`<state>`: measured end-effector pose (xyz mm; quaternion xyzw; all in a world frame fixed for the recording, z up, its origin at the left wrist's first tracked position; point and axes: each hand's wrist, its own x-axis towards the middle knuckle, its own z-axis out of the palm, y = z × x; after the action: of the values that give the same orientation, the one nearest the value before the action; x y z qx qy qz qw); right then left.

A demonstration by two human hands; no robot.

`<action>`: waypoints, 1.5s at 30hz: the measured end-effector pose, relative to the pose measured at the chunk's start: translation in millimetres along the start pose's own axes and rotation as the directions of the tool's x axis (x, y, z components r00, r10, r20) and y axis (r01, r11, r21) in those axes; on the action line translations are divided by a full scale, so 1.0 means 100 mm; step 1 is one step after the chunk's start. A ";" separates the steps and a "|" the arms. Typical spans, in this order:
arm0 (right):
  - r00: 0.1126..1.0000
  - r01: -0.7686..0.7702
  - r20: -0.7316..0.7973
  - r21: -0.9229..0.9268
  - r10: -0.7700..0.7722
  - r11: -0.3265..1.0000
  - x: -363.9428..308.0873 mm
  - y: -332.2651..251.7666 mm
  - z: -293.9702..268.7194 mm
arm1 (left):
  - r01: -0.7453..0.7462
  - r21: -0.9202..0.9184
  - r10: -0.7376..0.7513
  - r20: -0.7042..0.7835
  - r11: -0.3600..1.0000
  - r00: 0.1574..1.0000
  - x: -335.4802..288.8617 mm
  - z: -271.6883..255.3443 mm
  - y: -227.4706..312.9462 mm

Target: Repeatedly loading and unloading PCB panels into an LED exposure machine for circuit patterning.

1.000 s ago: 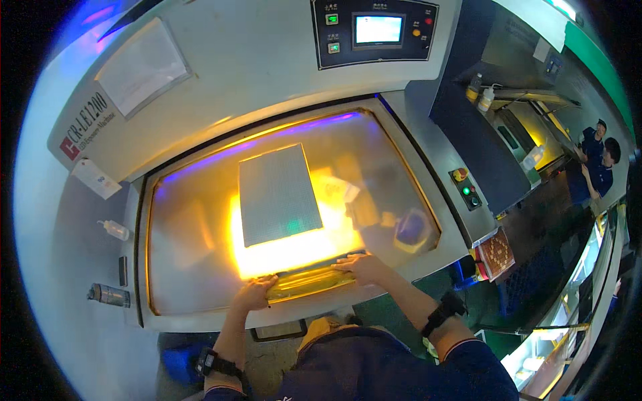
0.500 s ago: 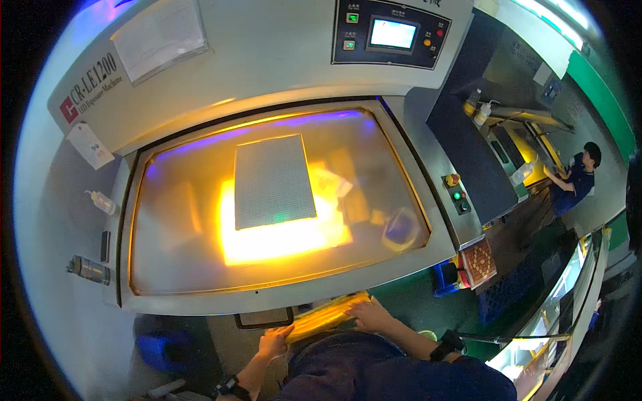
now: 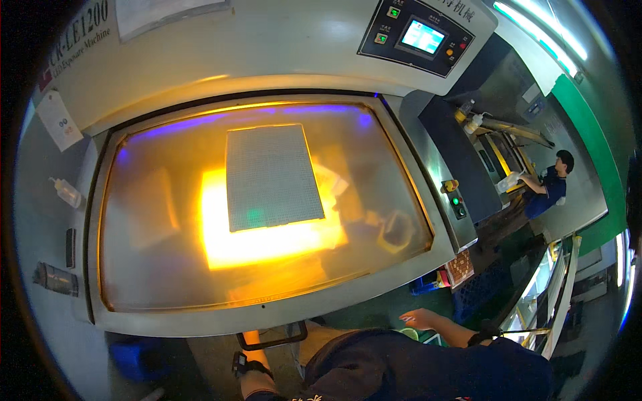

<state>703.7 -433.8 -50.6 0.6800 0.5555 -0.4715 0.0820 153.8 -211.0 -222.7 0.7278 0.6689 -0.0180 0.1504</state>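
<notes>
My left forearm (image 3: 259, 384), with a dark band at the wrist, reaches up past the black handle (image 3: 273, 343) at the machine's front edge. Beyond the wrist, yellow-lit skin shows behind the handle; the fingers are hidden below the edge. My right hand (image 3: 421, 319) is low at the right, apart from the machine, with its fingers drawn together. A small pale spot shows at its fingertips, too small to name. In front of me, a grey dotted rectangular sheet (image 3: 273, 177) lies at the middle of the exposure machine's glossy bed (image 3: 167, 267), with bright yellow light around its lower part.
A control panel with a lit screen (image 3: 422, 37) is above the bed. Buttons (image 3: 456, 200) sit on the right ledge. Bottles (image 3: 65, 192) stand at the left. A blue bin (image 3: 137, 361) is below left. A co-worker (image 3: 552, 187) works at another machine, far right.
The long yellow-lit piece that both hands held has gone from sight. My left hand has moved under the machine's edge, and my right hand has moved away to the right. The view has shifted.
</notes>
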 end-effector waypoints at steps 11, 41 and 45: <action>0.534 -0.294 -0.827 0.012 0.175 0.956 0.45 0.16 -2.11 | 0.150 -0.272 -0.230 -0.294 0.951 0.928 -0.89 0.18 -0.35; 0.163 -0.756 -0.934 0.089 0.318 0.648 0.82 1.85 -2.90 | 0.369 -0.670 -0.194 0.324 0.644 0.926 -1.67 -1.07 0.29; 0.516 -0.587 -0.789 -0.042 0.334 0.808 0.98 0.49 -3.14 | 0.414 -0.609 -0.236 0.354 0.676 0.905 -1.89 -1.25 0.00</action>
<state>910.8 -185.8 27.9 0.9138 0.3994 -0.0164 0.0725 112.3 -363.8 -60.7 0.4838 0.7249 0.1076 0.4785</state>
